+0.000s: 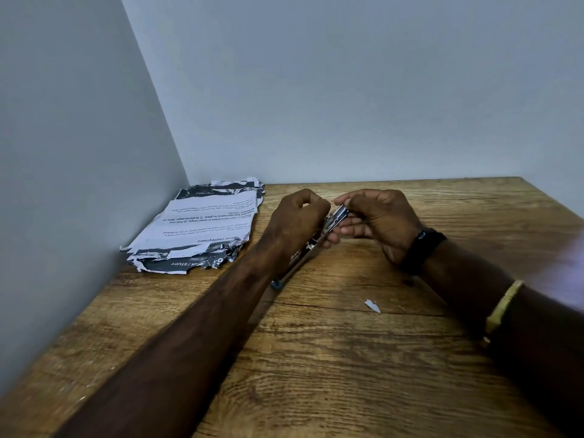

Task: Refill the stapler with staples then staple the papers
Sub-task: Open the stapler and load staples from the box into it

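Note:
A metal stapler [331,224] is held above the wooden table [331,358], tilted, its near end pointing down toward me. My left hand [298,222] grips its middle and hides most of the body. My right hand [376,221] pinches the shiny upper end between thumb and fingers. Whether staples sit inside cannot be told. A stack of torn printed papers [202,226] lies at the back left, by the wall corner, apart from both hands.
Grey walls close off the left and the back of the table. A small scrap of paper [372,305] lies on the wood in front of my right forearm. A dark band and a yellow band sit on my right wrist.

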